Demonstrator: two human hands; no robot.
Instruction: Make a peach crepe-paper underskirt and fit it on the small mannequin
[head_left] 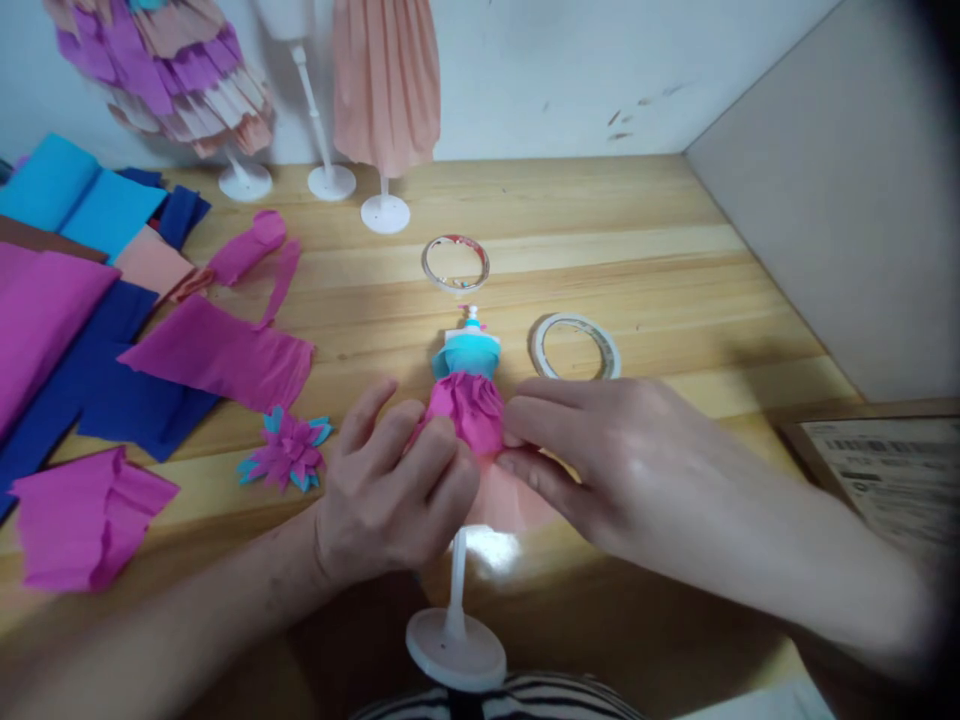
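Observation:
A small mannequin lies tilted at the table's front edge, its round white base (456,648) toward me. It wears a turquoise top (469,353), a bright pink skirt layer (469,405) and a pale peach layer (510,500) under it. My left hand (401,480) is closed on the left side of the pink skirt, fingers curled. On the right side, my right hand (600,450) pinches the pink skirt's edge between thumb and fingers. The fingertips of my left hand are partly hidden.
Pink crepe paper (225,350), navy paper (135,400) and turquoise paper (82,195) lie left. A paper flower (286,448) is near my left hand. Two tape rings (427,262) (613,352) lie beyond; dressed stands (385,213) line the wall. A labelled box (892,480) sits right.

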